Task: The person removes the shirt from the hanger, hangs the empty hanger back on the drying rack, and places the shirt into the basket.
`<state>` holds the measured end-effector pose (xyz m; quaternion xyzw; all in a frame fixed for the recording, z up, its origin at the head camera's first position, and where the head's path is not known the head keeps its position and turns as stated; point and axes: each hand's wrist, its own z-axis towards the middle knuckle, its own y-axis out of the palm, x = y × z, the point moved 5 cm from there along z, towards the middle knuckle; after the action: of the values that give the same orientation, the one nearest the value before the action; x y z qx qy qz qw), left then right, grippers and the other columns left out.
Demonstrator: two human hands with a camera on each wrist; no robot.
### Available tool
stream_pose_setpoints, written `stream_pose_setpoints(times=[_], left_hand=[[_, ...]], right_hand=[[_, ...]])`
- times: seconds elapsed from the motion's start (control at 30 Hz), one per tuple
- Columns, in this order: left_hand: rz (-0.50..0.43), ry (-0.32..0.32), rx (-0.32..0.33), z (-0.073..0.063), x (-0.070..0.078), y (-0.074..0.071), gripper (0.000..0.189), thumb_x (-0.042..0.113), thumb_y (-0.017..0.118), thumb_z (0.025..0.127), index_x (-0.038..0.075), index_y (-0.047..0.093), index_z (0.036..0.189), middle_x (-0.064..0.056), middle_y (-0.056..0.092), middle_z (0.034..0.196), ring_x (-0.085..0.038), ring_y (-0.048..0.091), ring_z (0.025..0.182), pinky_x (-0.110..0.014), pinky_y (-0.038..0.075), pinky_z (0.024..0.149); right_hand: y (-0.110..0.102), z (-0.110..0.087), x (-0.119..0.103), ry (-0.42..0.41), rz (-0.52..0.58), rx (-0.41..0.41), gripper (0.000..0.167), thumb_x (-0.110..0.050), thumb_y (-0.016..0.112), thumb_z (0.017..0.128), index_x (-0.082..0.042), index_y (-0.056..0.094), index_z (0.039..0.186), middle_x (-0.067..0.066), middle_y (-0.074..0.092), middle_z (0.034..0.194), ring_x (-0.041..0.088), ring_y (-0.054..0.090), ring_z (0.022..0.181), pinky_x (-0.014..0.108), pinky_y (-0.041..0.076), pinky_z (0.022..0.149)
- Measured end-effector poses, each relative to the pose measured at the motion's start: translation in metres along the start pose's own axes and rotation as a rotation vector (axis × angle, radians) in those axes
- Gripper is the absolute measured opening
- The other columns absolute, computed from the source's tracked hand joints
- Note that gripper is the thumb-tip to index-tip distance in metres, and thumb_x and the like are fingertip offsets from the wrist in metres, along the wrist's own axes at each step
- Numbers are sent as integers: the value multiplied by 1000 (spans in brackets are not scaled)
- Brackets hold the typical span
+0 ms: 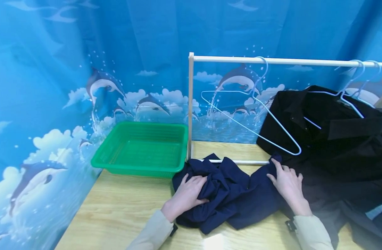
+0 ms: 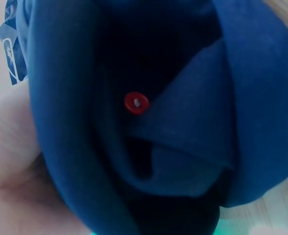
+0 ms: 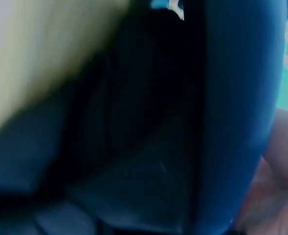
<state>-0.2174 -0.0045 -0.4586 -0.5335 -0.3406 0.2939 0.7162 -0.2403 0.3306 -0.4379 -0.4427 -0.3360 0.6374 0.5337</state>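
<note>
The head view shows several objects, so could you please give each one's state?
Navy garment: crumpled, lying on the table
Green basket: upright, open at the top
Rack: standing upright
Leftmost hanger: hooked on the rack, bare
Black garment: hanging from the rack
Dolphin backdrop: spread out, lightly creased

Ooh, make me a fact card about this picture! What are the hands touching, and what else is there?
Left hand: on the left part of the bunched navy cloth
Right hand: on the cloth's right end
Button: red, among the cloth's folds
Basket: green, left of the rack
Bare hanger: on the rack's top rail
Black clothes: hanging at the right
</note>
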Motion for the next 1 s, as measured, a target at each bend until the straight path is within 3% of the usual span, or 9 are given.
stream_pose_setpoints(times=[0.13,0.27,0.37,0.5,0.67,0.73,0.83,0.9,1.0], left_hand=[[-4,-13,-15,0,-1,2,75,45,83,83,14,52,144,-6,61,139,-22,53,132,-59,37,111],[-5,-16,-19,0,0,2,75,45,82,83,14,52,145,-5,60,140,-22,53,132,-59,37,112],[-4,-14,-14,-1,0,0,75,45,83,83,14,53,144,-5,60,140,-22,53,132,-59,37,111],[2,-13,-5,-1,0,-1,75,45,83,83,14,53,144,-5,61,139,-22,53,132,-59,37,111],[16,-12,1,-1,0,0,74,46,83,82,14,54,143,-5,61,139,-21,54,131,-58,38,111],[28,-12,1,-1,0,1,73,47,83,82,14,55,141,-4,61,139,-21,54,131,-58,38,111],[51,-9,7,0,0,2,72,49,82,83,14,56,140,-4,61,138,-20,54,131,-57,39,110],[62,-6,9,0,0,2,71,49,81,83,14,57,139,-4,61,138,-20,54,131,-57,39,110],[77,4,8,0,-1,1,70,50,80,84,13,58,139,-3,62,138,-20,54,131,-56,39,111]], right_hand=[[-2,1,-13,-126,42,205,45,5,76,82,-8,66,124,23,69,84,42,64,68,68,41,84],[-14,1,-30,-207,94,411,42,12,72,81,-11,72,116,13,58,55,34,59,52,64,42,93],[-22,0,-49,-261,166,468,42,12,73,81,-14,75,114,14,70,70,34,68,69,62,41,98],[-30,-2,-83,-396,293,445,40,9,73,84,-16,77,115,11,77,102,32,72,99,53,42,106],[-40,-18,-130,-678,458,450,24,-12,58,104,-16,77,118,4,77,110,29,72,104,30,39,113],[-41,-24,-145,-787,511,456,27,-18,52,107,-15,77,118,4,77,110,28,73,102,30,43,109],[-32,-28,-158,-842,536,343,28,-25,55,107,-16,74,125,1,74,118,25,71,108,35,47,104],[-17,-30,-160,-811,492,196,38,-35,60,103,-16,67,135,1,69,129,23,67,116,41,48,101],[10,-36,-157,-729,356,-69,67,-52,66,94,-16,53,148,4,57,147,26,58,130,54,47,100]])
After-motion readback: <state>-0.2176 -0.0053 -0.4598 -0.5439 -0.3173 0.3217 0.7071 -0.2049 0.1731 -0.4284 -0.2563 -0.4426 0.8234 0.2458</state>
